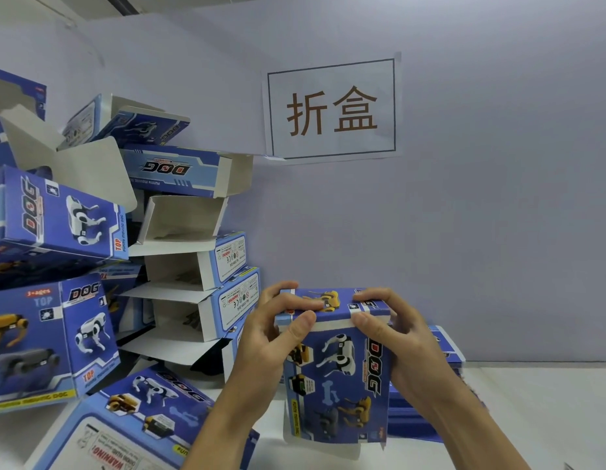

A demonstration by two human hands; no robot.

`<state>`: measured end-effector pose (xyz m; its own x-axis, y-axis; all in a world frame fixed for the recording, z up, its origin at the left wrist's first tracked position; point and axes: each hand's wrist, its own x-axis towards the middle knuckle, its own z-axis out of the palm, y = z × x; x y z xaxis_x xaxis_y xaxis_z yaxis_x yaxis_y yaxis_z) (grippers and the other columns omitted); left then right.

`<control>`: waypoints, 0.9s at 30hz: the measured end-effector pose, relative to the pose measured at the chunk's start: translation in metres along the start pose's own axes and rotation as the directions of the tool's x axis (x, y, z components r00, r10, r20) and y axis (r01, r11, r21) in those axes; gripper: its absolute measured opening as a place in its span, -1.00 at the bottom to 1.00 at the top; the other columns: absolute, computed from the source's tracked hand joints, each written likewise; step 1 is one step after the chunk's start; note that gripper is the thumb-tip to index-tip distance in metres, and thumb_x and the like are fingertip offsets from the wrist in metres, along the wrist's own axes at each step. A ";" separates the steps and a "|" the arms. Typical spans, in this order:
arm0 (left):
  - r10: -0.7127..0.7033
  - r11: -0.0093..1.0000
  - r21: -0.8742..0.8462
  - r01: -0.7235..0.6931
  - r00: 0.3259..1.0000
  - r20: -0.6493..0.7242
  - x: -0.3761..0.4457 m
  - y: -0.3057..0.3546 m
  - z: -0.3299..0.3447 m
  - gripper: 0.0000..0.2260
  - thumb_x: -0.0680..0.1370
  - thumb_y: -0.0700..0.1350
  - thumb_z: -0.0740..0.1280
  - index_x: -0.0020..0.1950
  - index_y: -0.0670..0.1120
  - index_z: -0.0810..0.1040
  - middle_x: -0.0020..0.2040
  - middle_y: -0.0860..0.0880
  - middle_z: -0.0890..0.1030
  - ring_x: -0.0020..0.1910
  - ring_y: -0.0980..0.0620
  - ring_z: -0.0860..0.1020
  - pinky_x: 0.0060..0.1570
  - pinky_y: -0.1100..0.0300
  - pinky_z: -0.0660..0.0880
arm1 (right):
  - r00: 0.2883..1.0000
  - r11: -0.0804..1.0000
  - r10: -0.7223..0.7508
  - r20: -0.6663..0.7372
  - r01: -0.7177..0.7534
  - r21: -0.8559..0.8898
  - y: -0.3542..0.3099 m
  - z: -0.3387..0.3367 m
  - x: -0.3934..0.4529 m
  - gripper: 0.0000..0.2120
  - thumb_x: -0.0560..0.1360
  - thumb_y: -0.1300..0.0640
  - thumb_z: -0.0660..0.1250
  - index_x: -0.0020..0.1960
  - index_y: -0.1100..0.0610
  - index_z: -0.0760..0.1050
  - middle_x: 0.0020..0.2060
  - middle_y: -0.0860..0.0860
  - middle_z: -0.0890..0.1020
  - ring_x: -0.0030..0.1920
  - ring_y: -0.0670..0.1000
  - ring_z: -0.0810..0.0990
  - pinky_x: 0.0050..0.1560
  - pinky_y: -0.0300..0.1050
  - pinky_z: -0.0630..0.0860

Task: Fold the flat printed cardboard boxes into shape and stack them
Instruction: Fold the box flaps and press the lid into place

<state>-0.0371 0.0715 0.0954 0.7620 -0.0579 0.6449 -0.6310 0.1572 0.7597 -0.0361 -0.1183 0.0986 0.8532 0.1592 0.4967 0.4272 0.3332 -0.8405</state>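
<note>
DONE: many folded boxes [179, 232] piled at left | NOW: left hand [278, 337] and right hand [393, 337] grip clamped on box [335, 368], closing its top above bench [532, 408] | LEFT: flat stack [427, 415] behind.

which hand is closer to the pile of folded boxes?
Left. The left hand grips the box on the side facing the pile of folded boxes; the right hand grips its far side.
</note>
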 end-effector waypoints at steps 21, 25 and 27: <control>-0.036 0.999 -0.023 0.036 0.999 -0.008 0.001 0.006 0.006 -0.78 0.34 0.04 0.58 -0.11 0.10 0.61 0.24 0.24 0.51 0.19 0.06 0.60 -0.17 0.07 0.63 | 0.998 0.999 0.040 0.056 -0.041 0.021 -0.003 -0.001 0.000 -0.79 0.34 0.09 0.51 -0.05 0.02 0.60 0.16 0.24 0.60 -0.03 0.28 0.70 -0.20 0.05 0.64; -0.013 0.999 -0.040 0.011 0.999 -0.033 0.001 0.007 0.007 -0.80 0.31 0.04 0.50 -0.11 0.08 0.61 0.22 0.20 0.53 0.16 0.06 0.62 -0.19 0.08 0.63 | 0.990 0.999 0.029 0.135 -0.031 0.012 -0.004 -0.002 -0.002 -0.71 0.40 0.07 0.51 0.09 -0.06 0.55 0.09 0.16 0.67 0.00 0.26 0.69 -0.15 0.02 0.64; 0.002 1.000 -0.024 -0.003 0.999 -0.043 0.001 0.007 0.010 -0.79 0.31 0.04 0.50 -0.10 0.08 0.62 0.21 0.19 0.53 0.16 0.07 0.62 -0.19 0.07 0.64 | 0.989 1.000 0.024 0.147 -0.027 0.016 -0.005 -0.004 -0.002 -0.64 0.36 0.04 0.52 0.13 -0.11 0.54 0.08 0.13 0.68 0.01 0.25 0.69 -0.13 0.02 0.64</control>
<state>-0.0425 0.0632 0.1024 0.7664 -0.0152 0.6422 -0.6295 0.1814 0.7556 -0.0385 -0.1238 0.1006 0.8100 0.3017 0.5028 0.3997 0.3433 -0.8499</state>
